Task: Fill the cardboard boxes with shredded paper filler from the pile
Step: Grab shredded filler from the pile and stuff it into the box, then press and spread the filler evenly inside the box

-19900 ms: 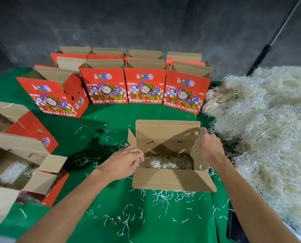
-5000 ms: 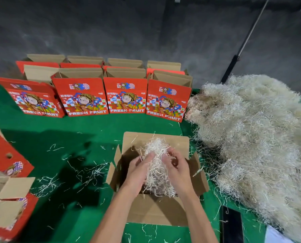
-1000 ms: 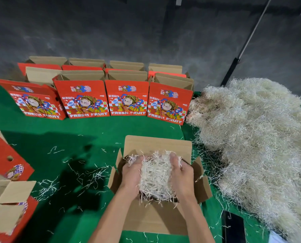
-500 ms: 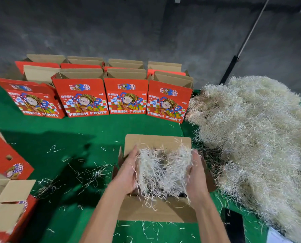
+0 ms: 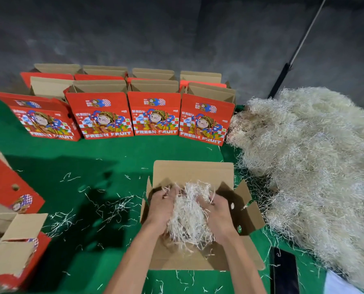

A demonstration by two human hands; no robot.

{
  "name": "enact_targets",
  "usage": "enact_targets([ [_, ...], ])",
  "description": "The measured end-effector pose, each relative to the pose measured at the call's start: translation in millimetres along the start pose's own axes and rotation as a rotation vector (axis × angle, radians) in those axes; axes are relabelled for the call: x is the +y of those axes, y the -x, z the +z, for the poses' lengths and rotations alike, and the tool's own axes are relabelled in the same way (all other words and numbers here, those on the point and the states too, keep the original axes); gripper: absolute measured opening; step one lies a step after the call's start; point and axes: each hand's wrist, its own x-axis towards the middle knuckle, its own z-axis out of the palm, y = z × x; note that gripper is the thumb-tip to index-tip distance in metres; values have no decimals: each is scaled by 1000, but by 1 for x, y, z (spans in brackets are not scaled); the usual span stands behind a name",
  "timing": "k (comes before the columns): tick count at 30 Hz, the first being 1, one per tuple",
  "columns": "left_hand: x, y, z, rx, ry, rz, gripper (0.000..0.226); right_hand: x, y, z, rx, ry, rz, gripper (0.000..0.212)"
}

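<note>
On the green cloth: an open cardboard box (image 5: 192, 172) sits before the person, flaps spread, the big pile (image 5: 308, 166) of shredded paper just to its right.
Left hand (image 5: 158, 209): fingers curled into one side of a clump of filler (image 5: 189, 215).
Right hand (image 5: 216, 211): curled round the other side, so the clump is squeezed between both over the box mouth.
Feel: looks feather-light, springy and loose; strands will likely shed and snag on the flaps.
Best hold: I'd cup it from both flanks and underneath, not pinch the top.
Waiting: red fruit boxes (image 5: 153, 113) stand open in rows behind.
Litter: stray strands (image 5: 113, 209) lie scattered left.
</note>
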Motion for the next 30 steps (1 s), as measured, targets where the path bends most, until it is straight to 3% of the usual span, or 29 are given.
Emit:
enact_targets([
  [2,8,-7,-11,78,24,20,61,-1,0,-12,195,-11,37,7],
  [4,13,-14,-21,132,-5,19,61,0,-1,-32,342,4,60,41],
  [5,13,-14,-22,131,-36,26,61,-1,-1,-41,380,30,59,46],
  [7,16,-10,-19,116,-92,70,64,-3,0,-51,328,67,57,52],
  [10,17,-5,-10,76,-90,97,68,-4,2,-51,74,63,146,93],
  [12,16,-1,-10,19,-148,146,66,-2,2,-50,-1,-31,231,98],
  [16,15,3,-14,-22,-200,248,46,4,2,-54,104,218,141,62],
  [20,9,3,-12,92,-368,399,17,-6,2,-57,156,519,-115,5],
  [23,14,5,-5,162,-469,520,2,-24,-8,-57,84,603,-172,16],
  [26,22,0,12,-66,-717,531,9,-37,-29,-53,-70,817,-112,14],
  [30,18,-15,47,-475,-1195,455,19,-19,-50,-32,-470,1195,100,19],
])
